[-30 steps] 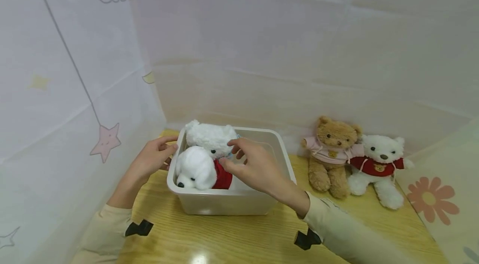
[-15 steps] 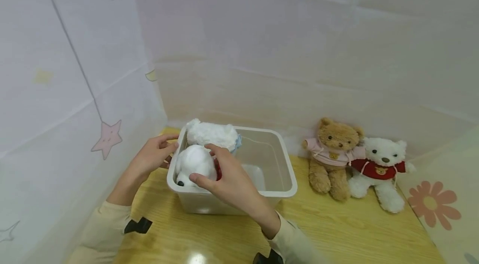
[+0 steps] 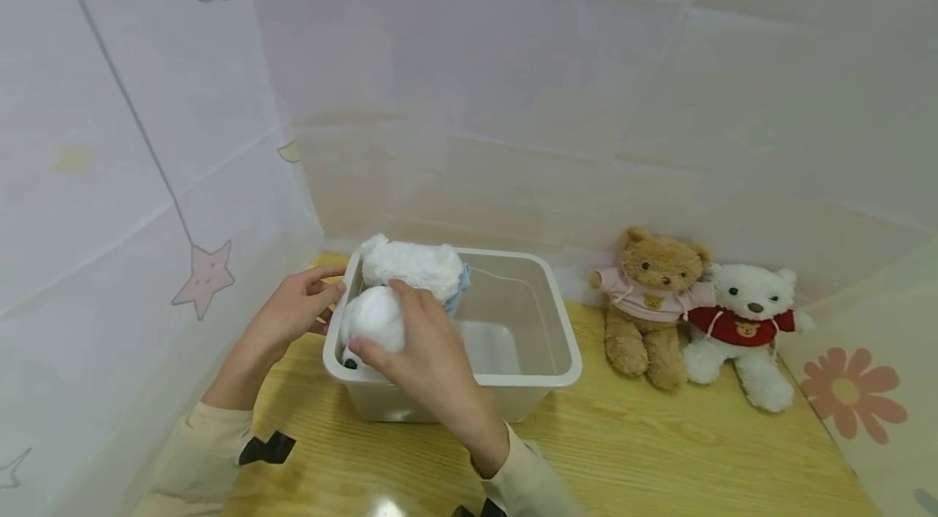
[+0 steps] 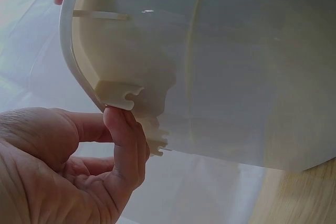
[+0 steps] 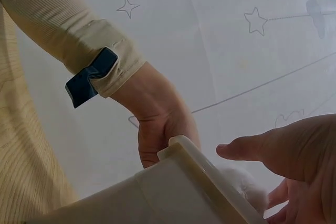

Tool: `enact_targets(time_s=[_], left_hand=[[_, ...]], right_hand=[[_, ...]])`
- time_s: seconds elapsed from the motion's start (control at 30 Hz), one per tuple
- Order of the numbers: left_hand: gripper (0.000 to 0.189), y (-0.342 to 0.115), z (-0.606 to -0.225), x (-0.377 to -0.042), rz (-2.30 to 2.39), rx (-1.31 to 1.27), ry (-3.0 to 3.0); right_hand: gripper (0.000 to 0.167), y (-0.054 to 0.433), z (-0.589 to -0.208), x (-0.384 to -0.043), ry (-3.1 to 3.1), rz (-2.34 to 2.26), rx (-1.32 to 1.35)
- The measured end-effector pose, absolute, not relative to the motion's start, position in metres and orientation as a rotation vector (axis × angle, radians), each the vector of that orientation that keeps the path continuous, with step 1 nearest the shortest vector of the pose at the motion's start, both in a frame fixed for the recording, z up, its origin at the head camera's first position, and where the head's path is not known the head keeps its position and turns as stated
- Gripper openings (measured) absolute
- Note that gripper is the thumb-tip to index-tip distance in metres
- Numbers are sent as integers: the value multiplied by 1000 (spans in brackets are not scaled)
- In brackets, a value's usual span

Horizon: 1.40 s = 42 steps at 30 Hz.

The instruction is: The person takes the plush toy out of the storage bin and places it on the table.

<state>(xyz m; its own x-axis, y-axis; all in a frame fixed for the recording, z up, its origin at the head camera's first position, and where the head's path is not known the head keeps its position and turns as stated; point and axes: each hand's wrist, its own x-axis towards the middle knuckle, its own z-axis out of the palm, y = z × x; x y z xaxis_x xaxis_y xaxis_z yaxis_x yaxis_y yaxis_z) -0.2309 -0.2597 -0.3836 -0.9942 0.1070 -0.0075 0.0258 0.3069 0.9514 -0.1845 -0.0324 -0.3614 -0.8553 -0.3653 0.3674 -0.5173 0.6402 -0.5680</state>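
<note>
A person's right grip spread over the head of a white plush dog, its thumb and fingers apart and lying on either side of the toy. The dog sat directly beneath that grip, inside an off-white bin, its dark nose showing just to the left of the thumb. To the left of the bin, the left grip held the bin's lip with thumb and bent fingers. Just beyond the right grip, in the same bin, a fluffy white toy lay along the far wall, a patch of blue cloth at its right end. Well to the right of both hands, a brown teddy bear in a pink top sat beside a white bear in a red top, the pair touching on the wood-grain surface. Behind them stood a pale backdrop, printed with a pink star to the left of the left grip and an orange flower far to the right. A dark tab crossed the cuff of the cream left sleeve, behind the left grip.
</note>
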Motion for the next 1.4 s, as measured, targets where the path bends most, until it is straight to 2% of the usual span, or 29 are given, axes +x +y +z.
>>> enact_targets(time_s=[0.2,0.53,0.8,1.4], left_hand=[[55,-260,-382,-229,1800,120,2487],[55,-257,-381,-231,1801,108,2487],[54,-259,-383,-231,1807,104,2487],[51,-256,-386,-232,1873,98,2450]], right_hand=[[80,-36,-364,-186,-2642,950,713],[59,-35,-370,-196,-2534,1090,716],[53,-28,-371,-203,-2394,1329,710],[49,-3,-363,-220,-2177,1833,396]])
